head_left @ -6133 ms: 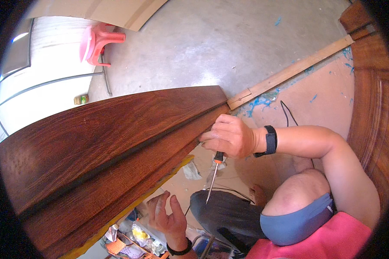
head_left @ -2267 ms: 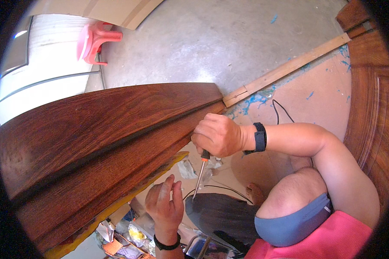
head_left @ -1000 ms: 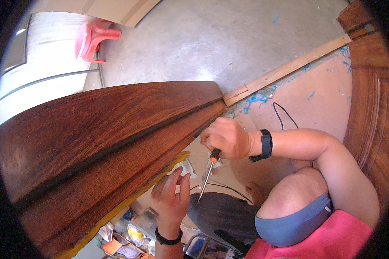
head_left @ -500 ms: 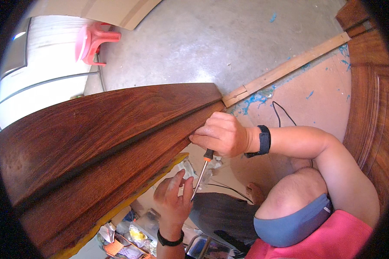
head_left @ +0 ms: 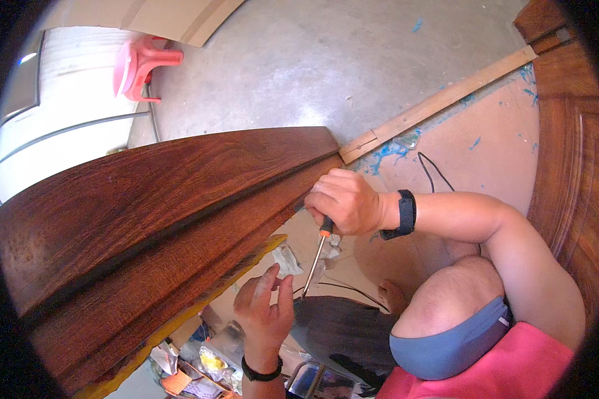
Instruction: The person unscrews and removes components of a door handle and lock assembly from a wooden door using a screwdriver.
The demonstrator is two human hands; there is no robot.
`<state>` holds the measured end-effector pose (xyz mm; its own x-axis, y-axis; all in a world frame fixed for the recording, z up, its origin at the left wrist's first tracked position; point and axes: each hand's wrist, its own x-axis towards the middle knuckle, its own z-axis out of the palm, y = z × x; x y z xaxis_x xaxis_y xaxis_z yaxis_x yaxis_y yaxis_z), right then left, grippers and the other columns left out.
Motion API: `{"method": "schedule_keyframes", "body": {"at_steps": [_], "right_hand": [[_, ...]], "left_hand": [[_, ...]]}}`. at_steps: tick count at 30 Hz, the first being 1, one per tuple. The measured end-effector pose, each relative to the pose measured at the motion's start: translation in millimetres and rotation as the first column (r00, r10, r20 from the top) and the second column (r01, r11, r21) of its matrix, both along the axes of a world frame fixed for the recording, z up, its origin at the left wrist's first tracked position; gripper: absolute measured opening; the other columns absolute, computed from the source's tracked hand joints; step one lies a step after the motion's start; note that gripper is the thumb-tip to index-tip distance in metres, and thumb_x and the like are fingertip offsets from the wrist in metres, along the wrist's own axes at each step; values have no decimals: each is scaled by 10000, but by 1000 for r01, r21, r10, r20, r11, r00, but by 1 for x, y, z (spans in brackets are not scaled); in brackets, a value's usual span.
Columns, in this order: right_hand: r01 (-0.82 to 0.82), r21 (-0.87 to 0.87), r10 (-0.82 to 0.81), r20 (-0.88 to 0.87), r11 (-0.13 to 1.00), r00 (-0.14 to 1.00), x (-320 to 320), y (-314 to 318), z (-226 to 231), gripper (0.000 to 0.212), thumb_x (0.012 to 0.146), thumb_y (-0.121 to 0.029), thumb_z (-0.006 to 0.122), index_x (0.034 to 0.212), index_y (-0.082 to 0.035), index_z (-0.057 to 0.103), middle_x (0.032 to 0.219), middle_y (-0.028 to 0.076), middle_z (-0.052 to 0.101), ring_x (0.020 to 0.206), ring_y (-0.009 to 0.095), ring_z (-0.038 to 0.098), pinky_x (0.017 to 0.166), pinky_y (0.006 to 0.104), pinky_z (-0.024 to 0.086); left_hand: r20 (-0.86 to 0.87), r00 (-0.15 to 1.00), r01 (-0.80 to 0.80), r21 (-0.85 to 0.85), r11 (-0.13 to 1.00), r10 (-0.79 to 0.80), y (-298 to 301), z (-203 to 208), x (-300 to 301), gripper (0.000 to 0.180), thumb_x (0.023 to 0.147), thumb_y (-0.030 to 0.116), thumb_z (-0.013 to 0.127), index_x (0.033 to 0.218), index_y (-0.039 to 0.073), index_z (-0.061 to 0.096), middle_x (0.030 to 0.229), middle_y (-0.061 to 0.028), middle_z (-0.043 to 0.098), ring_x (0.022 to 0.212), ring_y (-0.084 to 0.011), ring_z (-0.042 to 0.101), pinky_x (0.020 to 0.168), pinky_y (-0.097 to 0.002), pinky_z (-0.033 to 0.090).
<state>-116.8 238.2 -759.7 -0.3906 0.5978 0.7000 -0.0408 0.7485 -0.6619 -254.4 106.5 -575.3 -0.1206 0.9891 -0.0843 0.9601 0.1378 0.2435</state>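
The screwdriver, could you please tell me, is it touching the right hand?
Touching: the head view shows the right hand gripping the screwdriver by its handle.

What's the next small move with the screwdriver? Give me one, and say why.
I'd probably tilt the screwdriver clear of the left hand: gripped in the right hand, its shaft slants down and its tip appears close beside that open hand, though this view can't settle the gap.
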Motion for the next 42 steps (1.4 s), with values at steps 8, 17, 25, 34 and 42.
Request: {"method": "schedule_keyframes", "body": {"at_steps": [8, 17, 25, 34, 42], "right_hand": [[35, -39, -29, 155, 999, 988, 26, 1, -30, 149, 689, -126, 663, 775, -66, 556, 698, 69, 517, 645, 261, 552, 590, 371, 428], [-40, -171, 83, 258, 985, 962, 57, -9, -62, 278, 760, -273, 675, 933, -59, 639, 810, 94, 631, 743, 283, 628, 658, 402, 481], [-85, -87, 72, -141, 993, 987, 3, 6, -14, 248, 716, -52, 714, 953, -41, 640, 805, 48, 660, 617, 232, 569, 570, 357, 425], [-70, -70, 59, -158, 995, 986, -5, 5, -12, 202, 701, -59, 723, 869, -71, 612, 744, 49, 624, 604, 226, 554, 546, 351, 392], [-95, -4, 93, -156, 995, 983, -13, 1, -15, 186, 690, -123, 648, 834, -63, 547, 803, 85, 587, 652, 262, 564, 588, 375, 433]], "left_hand": [[-79, 982, 172, 21, 985, -170, -1, -1, -5, 300, 778, 33, 774, 1051, 23, 649, 745, -114, 660, 627, -252, 647, 556, -346, 492], [-95, 987, 130, 17, 991, -128, -2, -2, -6, 279, 782, 31, 768, 1040, 15, 665, 727, -113, 659, 631, -245, 647, 568, -343, 493], [-74, 991, 112, -5, 994, -112, -3, -3, -9, 285, 785, 34, 768, 1051, 16, 667, 735, -108, 660, 635, -241, 641, 575, -339, 491], [-88, 993, 82, -10, 997, -83, -3, -2, -10, 278, 784, 35, 770, 1044, 13, 673, 726, -97, 658, 630, -231, 637, 570, -335, 488], [-8, 986, -167, -23, 986, 167, -11, -8, -8, 174, 843, 160, 737, 1001, 96, 700, 737, -3, 669, 611, -151, 574, 944, -473, 347]]}}
